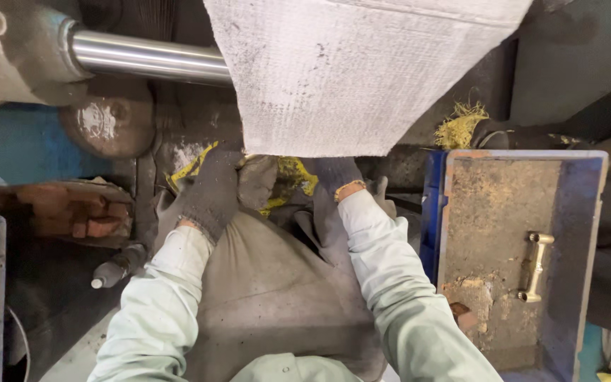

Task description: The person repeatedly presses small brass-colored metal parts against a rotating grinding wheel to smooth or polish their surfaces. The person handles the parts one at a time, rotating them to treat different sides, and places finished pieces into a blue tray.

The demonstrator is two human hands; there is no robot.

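Both of my hands wear dark grey knit gloves and pale green sleeves. My left hand [210, 187] is closed on the upper edge of a grey cloth sack [270, 283] that lies between my arms. My right hand [337, 180] grips the same sack's bunched top, just under a hanging white woven sheet [348, 71] that hides its fingertips. A yellow and grey rag [288, 177] sits crumpled between the two hands at the sack's mouth.
A blue metal box [588, 233] with a dusty inside and a brass handle [535, 265] stands at the right. A polished steel rod [150, 56] runs across the upper left above a round metal cap [107, 124]. Reddish bricks [72, 209] lie left; yellow fibres [461, 124] upper right.
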